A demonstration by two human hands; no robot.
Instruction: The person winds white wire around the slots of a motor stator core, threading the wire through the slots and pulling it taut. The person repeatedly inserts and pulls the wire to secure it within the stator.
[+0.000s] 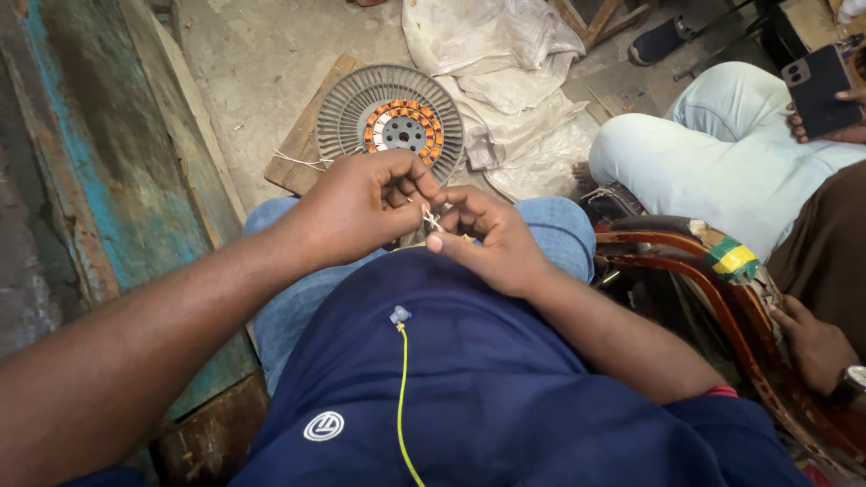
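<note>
Above the lap, both hands' grip pinches a thin wire (431,218), fan motor (390,122) and plastic sacks (505,63) beyond.

Person wears a dark navy shirt (505,379) with a small white round logo (323,426) low on the front. A thin yellow cord (401,397) runs down the chest from a small pale blue clip (399,315). Light blue jeans (298,298) cover both knees. Both forearms are bare, no watch or rings visible. A red edge (722,391) shows at the right sleeve.
</note>
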